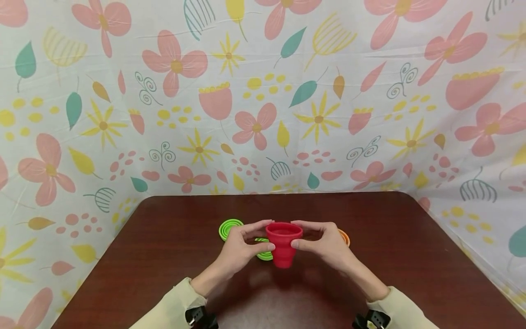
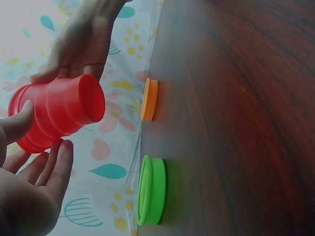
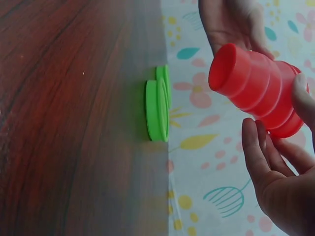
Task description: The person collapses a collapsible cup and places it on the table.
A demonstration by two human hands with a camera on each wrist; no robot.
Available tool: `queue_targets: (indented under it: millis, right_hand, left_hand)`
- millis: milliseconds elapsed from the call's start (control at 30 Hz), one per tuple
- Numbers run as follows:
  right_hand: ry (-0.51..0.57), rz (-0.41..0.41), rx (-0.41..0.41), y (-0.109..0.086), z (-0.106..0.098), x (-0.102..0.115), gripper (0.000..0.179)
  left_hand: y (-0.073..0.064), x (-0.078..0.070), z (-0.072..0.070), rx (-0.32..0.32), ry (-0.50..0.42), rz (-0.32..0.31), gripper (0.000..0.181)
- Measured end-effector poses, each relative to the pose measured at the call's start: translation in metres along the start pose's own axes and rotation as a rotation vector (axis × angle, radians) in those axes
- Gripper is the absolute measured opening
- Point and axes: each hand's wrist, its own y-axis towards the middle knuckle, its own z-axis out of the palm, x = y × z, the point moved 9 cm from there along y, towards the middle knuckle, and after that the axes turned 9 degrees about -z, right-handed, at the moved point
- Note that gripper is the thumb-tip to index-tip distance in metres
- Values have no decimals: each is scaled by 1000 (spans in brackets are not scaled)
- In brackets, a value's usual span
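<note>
A red collapsible cup (image 1: pixel 283 242), extended to its full ringed height, is held up off the table between both hands. My left hand (image 1: pixel 238 246) grips its rim from the left with thumb and fingers. From the right, my right hand (image 1: pixel 332 246) pinches the same upper part. Seen from the left wrist, the cup (image 2: pixel 61 110) shows its base turned toward the table. Behind the hands lie two flattened green cups (image 1: pixel 230 227), one of them (image 1: pixel 265 256) partly hidden by the left thumb and the red cup. A flattened orange cup (image 1: pixel 346 237) is mostly covered by the right hand.
The dark brown wooden table (image 1: pixel 172 256) has rounded far corners. Past its back edge hangs a white cloth (image 1: pixel 263 173) printed with flowers and leaves. In the left wrist view the orange cup (image 2: pixel 150 100) and a green cup (image 2: pixel 153 191) sit flat and apart.
</note>
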Motion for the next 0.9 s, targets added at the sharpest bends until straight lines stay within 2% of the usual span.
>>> queue_targets:
  millis: [233, 633, 900]
  right_hand:
    - [27, 38, -22, -3, 1, -3, 52]
    - [75, 95, 9, -8, 10, -8, 47]
    - [127, 121, 41, -11, 16, -7, 49]
  left_hand:
    - [-2, 0, -1, -13, 19, -4, 50]
    - [-4, 0, 0, 35, -77, 38, 47]
    - [-5, 1, -3, -24, -69, 67, 36]
